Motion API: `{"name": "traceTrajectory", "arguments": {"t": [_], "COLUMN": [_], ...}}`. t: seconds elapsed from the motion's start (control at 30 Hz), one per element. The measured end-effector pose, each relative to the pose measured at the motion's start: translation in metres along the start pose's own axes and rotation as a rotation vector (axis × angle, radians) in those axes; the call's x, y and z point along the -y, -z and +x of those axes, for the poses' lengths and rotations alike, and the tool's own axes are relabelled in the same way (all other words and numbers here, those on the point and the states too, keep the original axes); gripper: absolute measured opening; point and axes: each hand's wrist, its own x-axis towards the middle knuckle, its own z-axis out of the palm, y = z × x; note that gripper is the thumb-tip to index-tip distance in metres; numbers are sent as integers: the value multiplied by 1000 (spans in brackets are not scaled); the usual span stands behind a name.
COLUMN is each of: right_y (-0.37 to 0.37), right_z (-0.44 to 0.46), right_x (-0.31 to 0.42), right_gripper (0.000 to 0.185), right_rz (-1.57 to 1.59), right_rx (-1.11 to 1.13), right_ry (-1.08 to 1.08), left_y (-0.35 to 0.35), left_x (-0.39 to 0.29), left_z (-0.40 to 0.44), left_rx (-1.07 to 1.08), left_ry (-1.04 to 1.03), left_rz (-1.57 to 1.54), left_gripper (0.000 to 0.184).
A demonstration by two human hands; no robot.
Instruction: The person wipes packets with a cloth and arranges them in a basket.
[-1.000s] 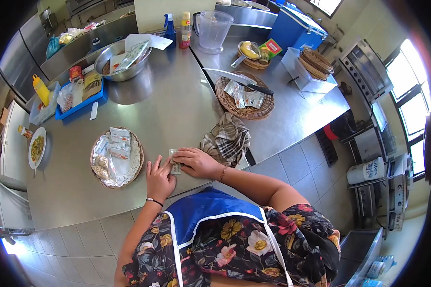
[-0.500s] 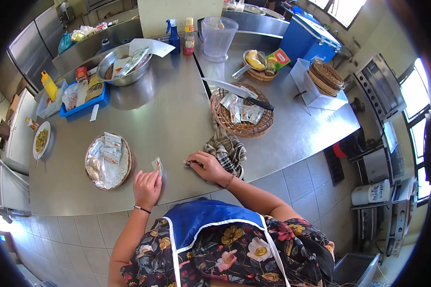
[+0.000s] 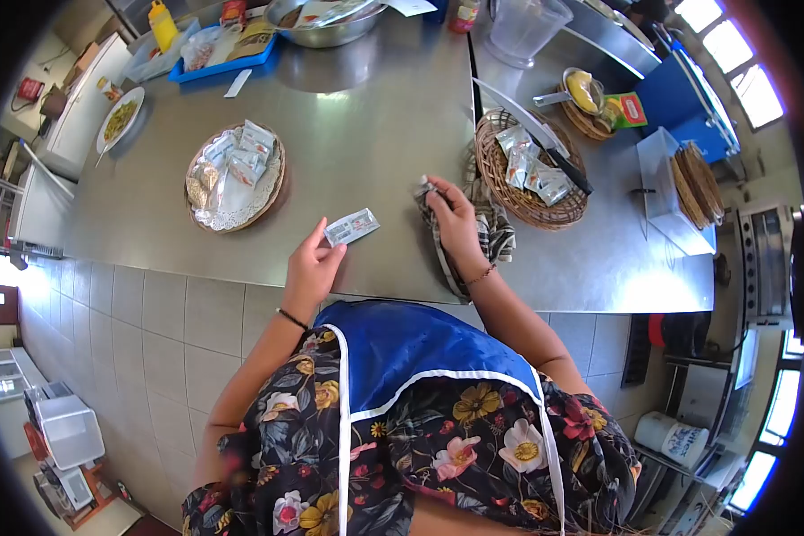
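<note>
My left hand (image 3: 312, 268) is closed on one end of a small printed sachet (image 3: 353, 227), held near the front edge of the steel table. My right hand (image 3: 454, 225) grips a bunched checked cloth (image 3: 494, 228), which trails over the table towards its front edge. Beyond my left hand sits a wicker basket (image 3: 281, 189) lined with a white doily and holding several sachets. Just past my right hand, another wicker basket (image 3: 545, 214) contains more sachets. Lying across that basket is a large knife (image 3: 545, 140) with a black handle.
A plate of food (image 3: 119, 121) stands at the left. Along the back are a blue tray (image 3: 228, 73), a metal bowl (image 3: 330, 36) and a clear pitcher (image 3: 527, 27). On the right, a clear plastic bin (image 3: 657, 188) holds stacked baskets (image 3: 695, 188).
The view has shifted, so the table appears higher. My left hand has turned the sachet so that it points right. My right hand has drawn the cloth closer to the table's front edge.
</note>
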Motion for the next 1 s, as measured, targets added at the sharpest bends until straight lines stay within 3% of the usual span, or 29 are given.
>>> {"name": "traceTrajectory", "arguments": {"t": [0.1,0.2,0.33,0.43,0.47,0.57,0.67,0.8,0.9,1.0], "right_y": [-11,-38,-76,-85,-82,-63,-44,-37,-67,-85], "right_z": [9,0,-19,-36,-33,-24,-12,4,-12,-32], "right_x": [7,18,-4,-17,-22,-21,-17,-15,-8,-14], "right_gripper": [29,32,36,41,45,44,39,31,35,39], "right_rz": [-41,-385,-641,-1082,-1096,-1239,-1207,-850,-753,-935], "right_rx": [6,165,605,682,733,649,555,468,607,677], "right_ry": [45,261,598,766,657,643,591,481,633,753], "left_y": [13,17,8,8,7,4,3,5,4,5], "left_x": [-21,-1,14,34,40,29,30,32,38,46], "left_z": [-21,-17,-19,-17,-16,-17,-18,-17,-16,-16], "left_rx": [-216,-142,-139,-171,-182,-209,-218,-223,-226,-200], "left_ry": [-436,-644,-697,-700,-704,-708,-721,-750,-750,-714], "left_rz": [692,677,712,798,781,740,731,745,770,837], "left_gripper": [42,38,33,34,34,32,33,34,33,33]}}
